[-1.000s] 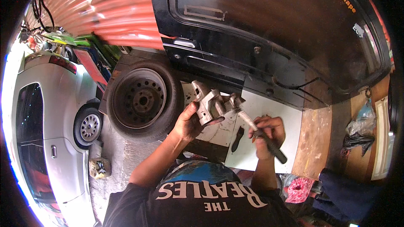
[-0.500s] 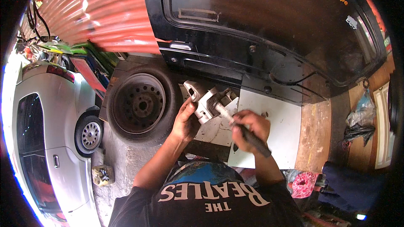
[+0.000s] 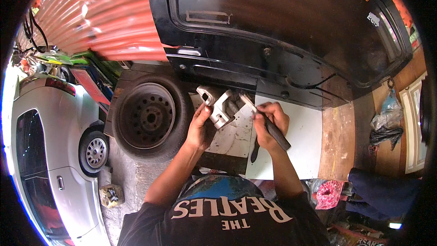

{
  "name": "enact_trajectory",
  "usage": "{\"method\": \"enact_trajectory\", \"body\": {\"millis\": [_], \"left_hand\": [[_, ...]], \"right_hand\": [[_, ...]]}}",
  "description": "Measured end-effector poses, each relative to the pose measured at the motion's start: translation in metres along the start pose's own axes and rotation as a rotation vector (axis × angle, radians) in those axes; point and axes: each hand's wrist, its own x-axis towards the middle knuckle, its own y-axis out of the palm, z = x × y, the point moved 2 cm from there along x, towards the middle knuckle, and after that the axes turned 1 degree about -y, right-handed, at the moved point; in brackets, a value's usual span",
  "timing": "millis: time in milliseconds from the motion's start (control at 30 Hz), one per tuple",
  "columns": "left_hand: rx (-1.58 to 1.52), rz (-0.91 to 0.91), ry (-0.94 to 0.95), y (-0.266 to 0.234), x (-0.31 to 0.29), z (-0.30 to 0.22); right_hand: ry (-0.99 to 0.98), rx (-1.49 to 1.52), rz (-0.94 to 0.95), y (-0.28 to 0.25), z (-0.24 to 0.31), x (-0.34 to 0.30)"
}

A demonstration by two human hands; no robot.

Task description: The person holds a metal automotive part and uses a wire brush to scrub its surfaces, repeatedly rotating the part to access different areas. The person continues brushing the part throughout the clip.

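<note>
My left hand (image 3: 199,125) is closed around a silver-grey cast metal part (image 3: 220,115) that looks like a brake caliper, held up over the bench with its opening toward the right. In my right hand (image 3: 273,120) is a brush (image 3: 276,135) with a dark handle and a pale narrow neck. The head of the brush is just right of the caliper, apart from it, and its bristles are hard to make out. Beneath my right hand, a dark slim handle-like object (image 3: 254,151) lies at the edge of a white board (image 3: 300,141).
A tyre on a dark steel wheel (image 3: 150,114) lies left of my hands. Behind the bench stands a black vehicle door panel (image 3: 218,70) with a window. A silver car (image 3: 68,146) is at far left, near a small box (image 3: 111,195). A plastic bag (image 3: 388,116) hangs at right.
My right hand has drawn the brush out of the caliper's opening, and the brush now points more upward. My left hand still holds the caliper in nearly the same place. The view has shifted slightly.
</note>
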Motion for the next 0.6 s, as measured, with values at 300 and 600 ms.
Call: {"method": "enact_trajectory", "body": {"millis": [300,600], "left_hand": [[-0.046,-0.027,-0.020,-0.009,0.012,0.009],[0.088,-0.070,0.010,-0.004,0.009,-0.001]], "right_hand": [[-0.147,0.060,0.001,0.013,-0.008,-0.013],[-0.055,0.059,-0.046,0.017,-0.009,-0.018]]}}
